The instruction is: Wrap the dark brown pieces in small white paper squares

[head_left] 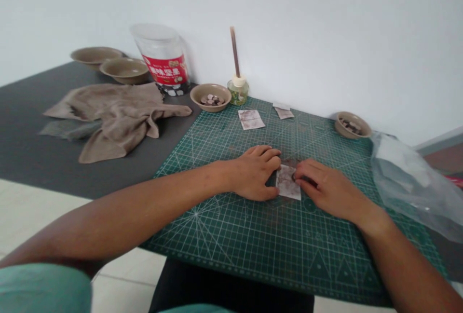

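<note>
A small pale sheet smudged with brown [287, 185] lies flat on the green cutting mat [224, 236] between my hands. My left hand [257, 173] rests at the sheet's left edge, fingers spread and thumb touching its lower left corner. Over the right part of the sheet, my right hand [318, 183] has its fingertips pinched together. Something small and dark shows at those fingertips, mostly hidden by them. Brown dust stains the mat around the sheet. Farther back on the mat are another smudged sheet [251, 119] and some smaller pieces [284, 112].
Bowls with small pieces stand at the back [211, 96] and right [349, 122]. A clear plastic bag [408, 178] lies at right. On the left are a brown cloth [119, 115], two bowls [126, 72] and a plastic jar [162, 62]. A small bottle [238, 92] holds sticks.
</note>
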